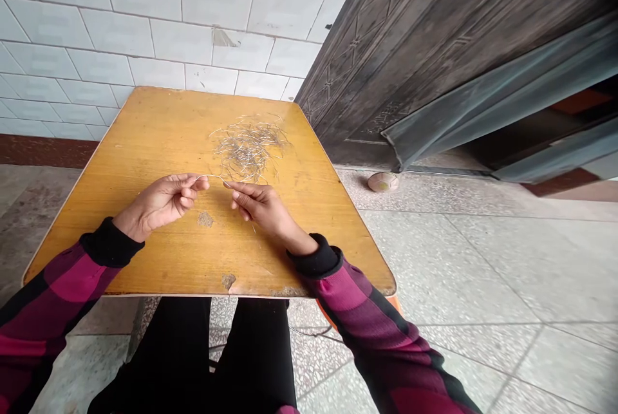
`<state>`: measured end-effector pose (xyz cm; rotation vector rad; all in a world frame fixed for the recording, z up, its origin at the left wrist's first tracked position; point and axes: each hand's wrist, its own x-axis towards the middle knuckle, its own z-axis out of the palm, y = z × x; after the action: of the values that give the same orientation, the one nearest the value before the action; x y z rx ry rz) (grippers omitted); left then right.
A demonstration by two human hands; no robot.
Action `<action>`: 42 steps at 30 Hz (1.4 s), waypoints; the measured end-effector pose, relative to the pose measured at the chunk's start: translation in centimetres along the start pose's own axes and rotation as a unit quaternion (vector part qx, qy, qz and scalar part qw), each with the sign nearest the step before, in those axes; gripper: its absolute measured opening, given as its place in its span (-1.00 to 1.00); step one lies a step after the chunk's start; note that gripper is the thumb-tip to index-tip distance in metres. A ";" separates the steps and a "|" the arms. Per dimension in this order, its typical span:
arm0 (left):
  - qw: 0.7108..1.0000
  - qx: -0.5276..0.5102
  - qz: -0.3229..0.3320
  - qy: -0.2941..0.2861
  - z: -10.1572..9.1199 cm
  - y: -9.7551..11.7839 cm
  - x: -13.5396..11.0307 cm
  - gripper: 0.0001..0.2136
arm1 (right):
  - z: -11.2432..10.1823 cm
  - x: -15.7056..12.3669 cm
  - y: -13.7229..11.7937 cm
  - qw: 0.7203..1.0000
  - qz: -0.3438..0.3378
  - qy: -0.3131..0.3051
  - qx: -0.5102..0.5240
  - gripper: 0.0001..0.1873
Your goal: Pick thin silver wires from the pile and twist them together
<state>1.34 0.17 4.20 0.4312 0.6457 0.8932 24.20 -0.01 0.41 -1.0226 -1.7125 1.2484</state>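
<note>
A thin silvery wire (212, 177) stretches between my two hands above the yellow wooden table (145, 143). My left hand (161, 201) pinches one end, fingers curled closed. My right hand (261, 205) pinches the other end with thumb and forefinger. Just beyond the hands lies a loose pile of similar wire pieces (248, 143) on the table's far middle.
A white tiled wall (145, 21) stands behind the table. A dark carved door (434, 47) is at the right. A small round ball-like object (383, 181) lies on the stone floor near the door. My dark-trousered legs show under the table's front edge.
</note>
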 end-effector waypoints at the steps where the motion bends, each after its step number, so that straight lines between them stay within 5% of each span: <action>1: 1.000 0.003 -0.003 0.000 0.0 0.1 -0.1 -0.67 | 0.1 -0.1 -0.1 1.000 -0.007 -0.001 -0.022 -0.53; 13: 0.998 0.040 0.034 0.027 -0.5 1.5 -0.3 -0.74 | 1.1 -1.3 0.0 0.932 -0.166 0.022 -0.322 -0.57; 25: 0.996 0.085 0.028 0.012 -0.9 1.6 -0.2 -0.76 | 1.9 -2.5 -0.1 0.874 -0.182 -0.071 -0.445 -0.54; 42: 0.970 0.211 -0.056 -0.107 -2.2 1.3 0.5 -0.83 | 2.0 -3.2 -1.7 0.796 -0.259 -0.173 -0.519 -0.56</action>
<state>-0.67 1.46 3.20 0.8528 0.6523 0.5872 23.36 -4.00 1.16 -0.7636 -2.8235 0.0334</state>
